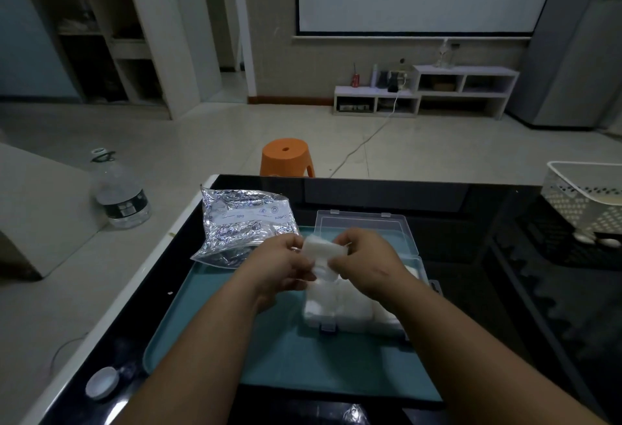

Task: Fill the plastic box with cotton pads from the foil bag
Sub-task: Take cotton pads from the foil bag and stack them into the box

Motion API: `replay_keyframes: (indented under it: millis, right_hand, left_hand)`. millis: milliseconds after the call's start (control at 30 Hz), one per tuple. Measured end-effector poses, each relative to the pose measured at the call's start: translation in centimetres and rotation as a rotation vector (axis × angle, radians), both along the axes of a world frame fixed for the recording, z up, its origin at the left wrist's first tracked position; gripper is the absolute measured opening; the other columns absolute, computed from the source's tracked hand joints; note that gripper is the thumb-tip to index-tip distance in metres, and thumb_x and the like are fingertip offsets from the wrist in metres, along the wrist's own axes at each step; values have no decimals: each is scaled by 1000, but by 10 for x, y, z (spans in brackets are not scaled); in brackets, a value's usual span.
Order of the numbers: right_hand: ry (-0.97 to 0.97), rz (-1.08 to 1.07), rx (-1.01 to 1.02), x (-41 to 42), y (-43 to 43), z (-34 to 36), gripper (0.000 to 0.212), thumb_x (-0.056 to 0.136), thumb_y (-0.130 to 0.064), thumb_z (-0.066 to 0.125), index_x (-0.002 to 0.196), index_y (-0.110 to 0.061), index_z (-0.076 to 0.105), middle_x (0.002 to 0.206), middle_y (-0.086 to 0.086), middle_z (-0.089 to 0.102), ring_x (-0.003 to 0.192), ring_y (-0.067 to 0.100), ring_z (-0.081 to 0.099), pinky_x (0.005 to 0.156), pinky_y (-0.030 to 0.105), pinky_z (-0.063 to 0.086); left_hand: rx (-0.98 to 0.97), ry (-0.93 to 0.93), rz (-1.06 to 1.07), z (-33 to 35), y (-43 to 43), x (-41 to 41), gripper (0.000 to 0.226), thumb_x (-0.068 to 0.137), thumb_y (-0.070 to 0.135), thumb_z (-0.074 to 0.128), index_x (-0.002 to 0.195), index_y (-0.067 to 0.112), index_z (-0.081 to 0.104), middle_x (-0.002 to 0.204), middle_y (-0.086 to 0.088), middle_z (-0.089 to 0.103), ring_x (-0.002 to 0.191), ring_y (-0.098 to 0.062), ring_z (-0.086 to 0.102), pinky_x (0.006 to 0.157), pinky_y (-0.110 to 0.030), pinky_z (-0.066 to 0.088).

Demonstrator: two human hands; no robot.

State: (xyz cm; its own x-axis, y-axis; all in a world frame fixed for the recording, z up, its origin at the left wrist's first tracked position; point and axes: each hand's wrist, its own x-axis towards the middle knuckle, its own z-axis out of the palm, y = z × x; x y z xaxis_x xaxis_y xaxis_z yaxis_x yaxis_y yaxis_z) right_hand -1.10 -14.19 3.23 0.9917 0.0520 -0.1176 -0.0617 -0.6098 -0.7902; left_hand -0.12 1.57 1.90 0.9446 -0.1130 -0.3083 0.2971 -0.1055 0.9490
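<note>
Where both hands meet, cotton pads (324, 249) sit pinched — apparently a stack.

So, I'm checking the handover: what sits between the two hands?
A small stack of white cotton pads, pinched by the left hand and the right hand over the open plastic box; the head view shows it.

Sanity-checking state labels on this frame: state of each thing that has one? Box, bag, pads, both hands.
plastic box: open, lid folded back, pads already inside.
cotton pad stack: held between both hands above the box.
left hand: grips the stack's left end.
right hand: grips the stack's right end.
foil bag: lying crumpled at the tray's far left corner; mouth not clear.
</note>
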Motion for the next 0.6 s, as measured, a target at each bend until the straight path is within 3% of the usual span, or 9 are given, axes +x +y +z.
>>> replay_keyframes:
  millis: [67, 133, 200, 300, 400, 500, 600]
  right_hand:
    - [-18, 15, -107, -1, 2, -2, 22, 85, -16, 68, 84, -33, 55, 92, -1, 64, 79, 14, 61, 64, 26, 52]
    - [-18, 27, -166, -1, 5, -3, 23, 83, -17, 71, 80, -34, 55, 93, -1, 65, 79, 14, 62, 69, 31, 55]
    - [3, 51, -195, -2, 8, -4, 23, 80, -18, 75, 79, -32, 56, 92, -1, 67, 78, 16, 64, 73, 36, 58]
    - [29, 86, -209, -3, 13, -8, 26, 76, -18, 80, 75, -28, 56, 85, 0, 67, 77, 20, 65, 73, 36, 56]
    - [40, 100, -268, -6, 15, -13, 31, 73, -20, 82, 86, -25, 56, 88, -2, 62, 82, 18, 59, 68, 28, 47]
    - [36, 76, -190, -5, 16, -16, 40, 71, -25, 82, 97, -23, 52, 95, 1, 63, 84, 20, 60, 69, 30, 48]
    - [45, 48, -101, -4, 17, -19, 30, 76, -25, 74, 93, -25, 49, 92, 4, 64, 80, 25, 64, 72, 37, 54]
  left_hand:
    - [43, -40, 95, -2, -3, 0, 19, 77, -1, 54, 89, 9, 63, 76, -9, 63, 67, -20, 57, 62, -29, 41]
    - [-31, -88, 237, -4, -6, -1, 24, 69, 14, 51, 88, 12, 65, 78, -9, 67, 70, -21, 58, 65, -31, 39]
    - [-62, -168, 299, -10, -11, -2, 19, 75, 20, 53, 89, 12, 65, 85, -13, 72, 78, -24, 62, 72, -34, 42]
    - [2, -218, 332, -25, -17, -4, 8, 87, 15, 56, 83, 16, 63, 83, -9, 70, 76, -24, 60, 71, -37, 45]
    - [53, -237, 344, -38, -24, -4, 15, 90, 8, 54, 88, 21, 61, 77, -2, 68, 73, -23, 61, 73, -43, 51]
    - [53, -261, 395, -41, -27, -4, 19, 93, 8, 49, 99, 24, 57, 80, -3, 67, 74, -22, 62, 74, -38, 50]
    - [-24, -240, 416, -40, -28, -3, 13, 95, 15, 49, 92, 22, 59, 77, -4, 64, 70, -20, 57, 68, -33, 44]
